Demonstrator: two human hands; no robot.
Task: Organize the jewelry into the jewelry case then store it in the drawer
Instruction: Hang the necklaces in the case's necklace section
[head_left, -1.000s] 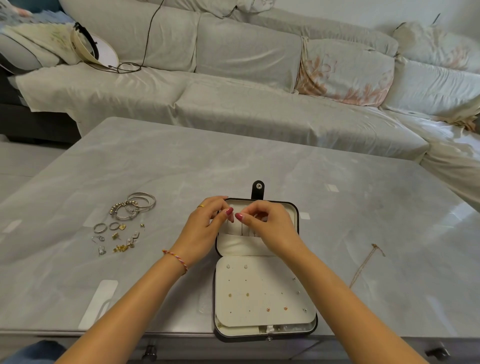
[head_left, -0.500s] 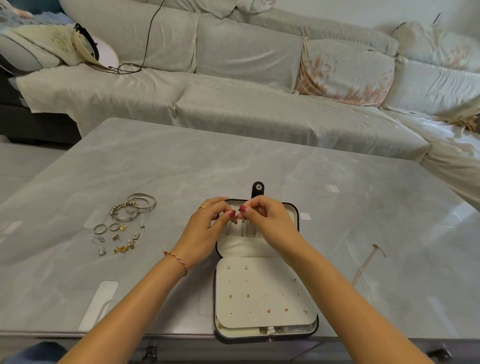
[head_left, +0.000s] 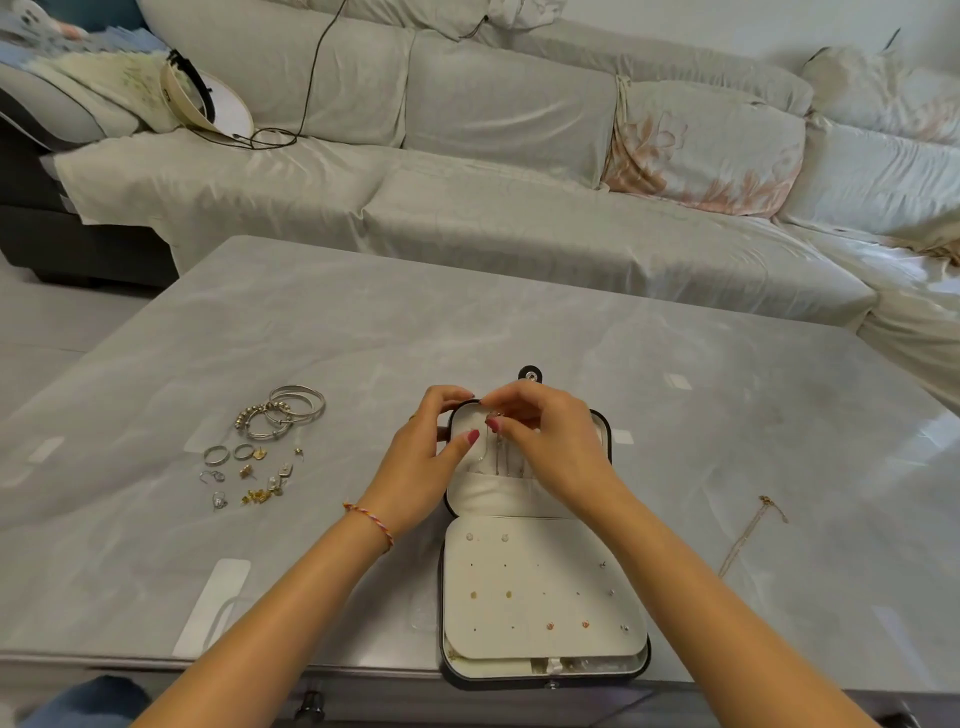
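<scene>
- Case open flat at the table's near edge, right of centre; near half covered by a white earring panel dotted with small studs.
- Far half of case: white lining with a pocket; thin chains hang down it.
- Left hand at the case's far-left corner, fingers curled over the rim, thumb stretched across the lining.
- Right hand over the far half, fingertips pinching a small piece at the chains' top.
- Necklace loose on the table, right of the case.
- Bangles, rings, earrings clustered toward the left edge.
- Sofa beyond the far edge.
</scene>
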